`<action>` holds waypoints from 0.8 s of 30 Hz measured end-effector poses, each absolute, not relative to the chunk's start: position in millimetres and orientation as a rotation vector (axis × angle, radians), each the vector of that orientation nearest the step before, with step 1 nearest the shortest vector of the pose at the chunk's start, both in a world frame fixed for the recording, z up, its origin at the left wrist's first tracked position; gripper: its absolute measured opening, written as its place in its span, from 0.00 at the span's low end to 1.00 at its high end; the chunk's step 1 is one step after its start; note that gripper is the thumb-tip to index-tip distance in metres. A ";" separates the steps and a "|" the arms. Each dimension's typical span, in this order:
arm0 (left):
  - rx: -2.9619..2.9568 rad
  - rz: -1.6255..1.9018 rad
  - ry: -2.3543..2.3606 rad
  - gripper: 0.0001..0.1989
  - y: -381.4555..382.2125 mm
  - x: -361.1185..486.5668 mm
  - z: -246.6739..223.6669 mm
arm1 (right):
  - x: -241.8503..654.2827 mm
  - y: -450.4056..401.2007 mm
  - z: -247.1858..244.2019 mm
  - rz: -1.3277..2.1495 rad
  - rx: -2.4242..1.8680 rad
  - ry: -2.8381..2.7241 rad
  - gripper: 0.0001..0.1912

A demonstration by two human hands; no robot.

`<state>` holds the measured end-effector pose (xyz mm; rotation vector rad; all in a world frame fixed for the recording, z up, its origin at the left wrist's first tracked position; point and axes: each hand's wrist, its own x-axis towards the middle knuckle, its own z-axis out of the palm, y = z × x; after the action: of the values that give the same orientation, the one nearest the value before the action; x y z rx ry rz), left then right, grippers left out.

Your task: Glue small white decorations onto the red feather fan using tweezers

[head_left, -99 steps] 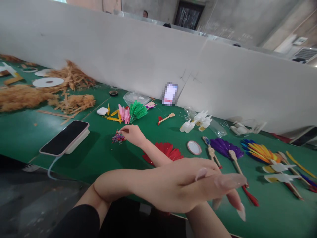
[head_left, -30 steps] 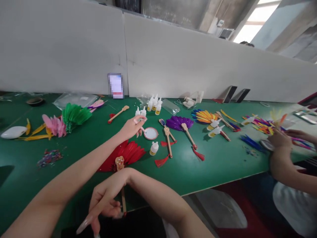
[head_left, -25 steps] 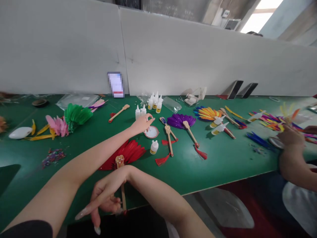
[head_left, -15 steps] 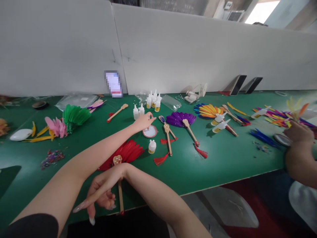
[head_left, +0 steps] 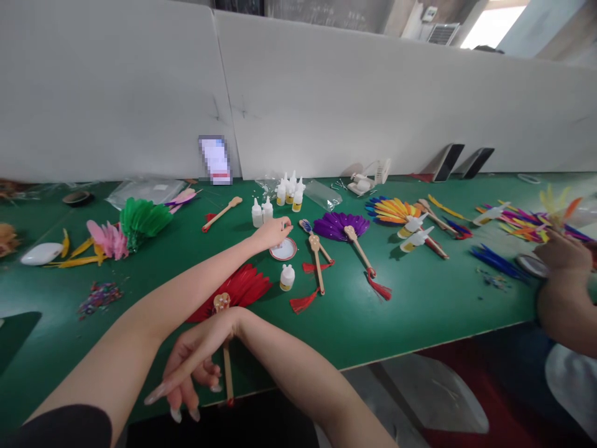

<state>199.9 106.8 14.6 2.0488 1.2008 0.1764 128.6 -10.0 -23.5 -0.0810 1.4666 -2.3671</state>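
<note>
My left hand (head_left: 274,233) reaches across to a small white dish (head_left: 283,249) with a red rim; its fingertips are bunched over the dish's back edge, and anything between them is too small to make out. Crossed under that arm, my right hand (head_left: 193,367) hangs with spread fingers, holding nothing. Its wrist rests by the head of a red feather fan (head_left: 243,288), which has small beads on its wooden head (head_left: 222,302). The fan's handle (head_left: 227,370) points toward the table's front edge. A white bottle (head_left: 287,277) stands just in front of the dish.
Glue bottles (head_left: 297,195) stand behind the dish. Rightward lie wooden handles (head_left: 318,267), a purple fan (head_left: 341,226) and an orange-blue fan (head_left: 396,209). Green feathers (head_left: 144,223) and loose beads (head_left: 99,297) lie leftward. Another person's hand (head_left: 564,249) holds feathers at far right.
My left hand's fingers have drawn together over the dish's back edge, where one finger stuck out before. The fingers of my right hand have shifted slightly.
</note>
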 end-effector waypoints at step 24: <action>2.043 0.311 1.289 0.17 108.2 191.3 16.0 | 137.0 -6.2 -9.0 -2.393 -0.085 1.563 0.18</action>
<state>191.3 108.2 16.0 2.0434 1.2894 0.3114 137.0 -6.2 -9.0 -0.0850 1.5630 -2.3935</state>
